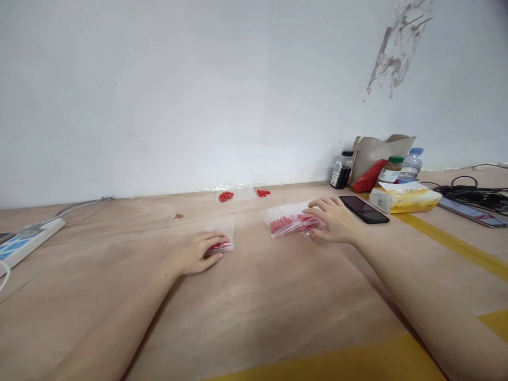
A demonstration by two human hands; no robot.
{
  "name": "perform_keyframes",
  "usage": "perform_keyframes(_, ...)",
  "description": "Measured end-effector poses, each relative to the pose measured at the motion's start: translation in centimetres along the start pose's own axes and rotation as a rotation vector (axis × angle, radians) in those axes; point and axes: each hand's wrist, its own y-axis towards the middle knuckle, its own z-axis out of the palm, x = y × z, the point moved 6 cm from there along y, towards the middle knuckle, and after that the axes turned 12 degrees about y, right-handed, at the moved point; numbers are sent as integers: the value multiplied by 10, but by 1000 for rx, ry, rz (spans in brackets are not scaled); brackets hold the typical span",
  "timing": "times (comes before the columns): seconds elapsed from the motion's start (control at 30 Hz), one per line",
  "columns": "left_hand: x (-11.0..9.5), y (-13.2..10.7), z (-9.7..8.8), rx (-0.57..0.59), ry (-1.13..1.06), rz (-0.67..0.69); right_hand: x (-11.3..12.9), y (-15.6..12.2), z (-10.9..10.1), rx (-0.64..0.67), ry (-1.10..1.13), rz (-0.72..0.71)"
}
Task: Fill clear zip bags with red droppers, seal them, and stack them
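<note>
Currently covering a red-filled bag (229, 246) just left of frame centre with left hand (201, 253), touching similar bags (284, 224) right of centre with right hand (333, 219), both bent-fingered; unable to tell if gripping.

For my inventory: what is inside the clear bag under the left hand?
Red pieces show inside the clear bag; the left hand covers part, hiding anything beneath.

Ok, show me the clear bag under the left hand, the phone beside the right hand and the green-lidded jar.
Clear bag (225, 245): head view, its right end.
Phone (364, 209): head view, middle of the screen.
Green-lidded jar (389, 174): head view, body below the lid.
</note>
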Motion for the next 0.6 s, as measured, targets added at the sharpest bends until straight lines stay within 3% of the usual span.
perform_keyframes(0.13,33,-24,-8,19,56,-110,-27,-12,10,61,-19,69)
perform_keyframes(0.3,38,-29,-16,-85,169,-240,-33,-17,15,14,3,36)
perform_keyframes(0.43,29,-20,-22,-281,236,-283,-32,-19,3,-177,-108,108)
perform_keyframes(0.6,19,-12,-24,-333,224,-258,-25,-11,-35,-527,-209,404)
